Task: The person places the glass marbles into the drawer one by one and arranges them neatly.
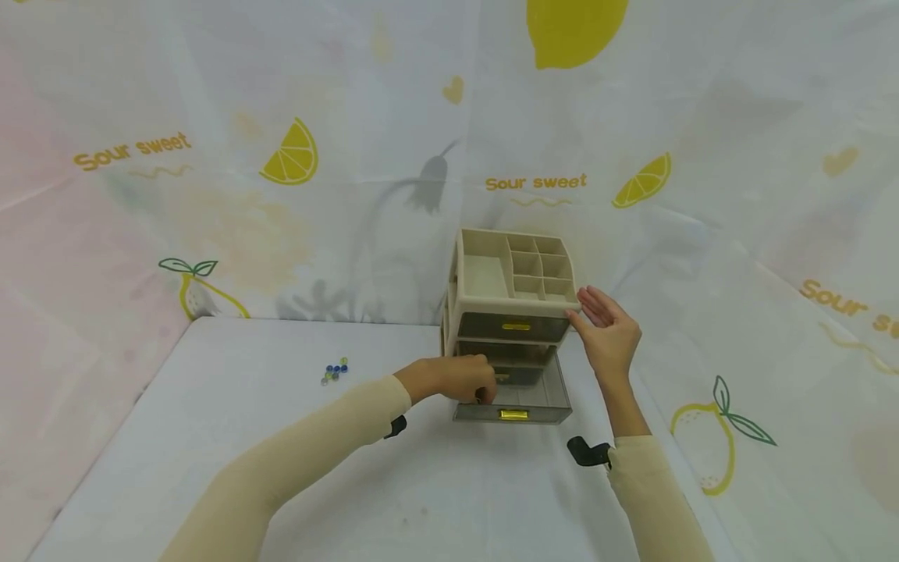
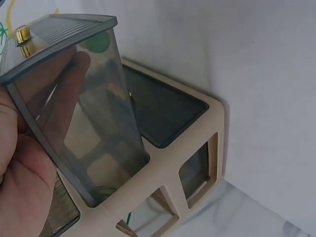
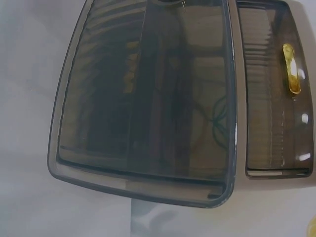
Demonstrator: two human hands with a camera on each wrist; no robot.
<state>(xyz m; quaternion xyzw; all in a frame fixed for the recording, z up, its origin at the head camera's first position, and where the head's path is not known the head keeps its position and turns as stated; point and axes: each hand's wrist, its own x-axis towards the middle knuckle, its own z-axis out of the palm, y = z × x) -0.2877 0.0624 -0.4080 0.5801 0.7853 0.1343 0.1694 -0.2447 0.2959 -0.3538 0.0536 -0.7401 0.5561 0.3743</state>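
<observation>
A cream desktop organizer point(image 1: 485, 303) with smoky drawers stands on the white table. Its bottom drawer point(image 1: 557, 390) is pulled out. My left hand point(image 1: 460, 378) reaches over that drawer's left side, fingers pointing down inside. In the left wrist view the fingers point(image 2: 69, 94) show through the drawer's clear wall, near a round green patch point(image 2: 96, 42) that I cannot identify. Whether they pinch anything is hidden. My right hand point(image 1: 609, 332) rests at the organizer's upper right corner, thumb against it and fingers extended. The right wrist view shows the pulled-out drawer point(image 3: 148, 98) but no hand.
Several small glass marbles point(image 1: 334, 370) lie on the table point(image 1: 281, 421) left of the organizer. Divided compartments point(image 1: 537, 265) form the organizer's top. A lemon-printed cloth point(image 1: 379, 101) hangs behind the table and at both sides.
</observation>
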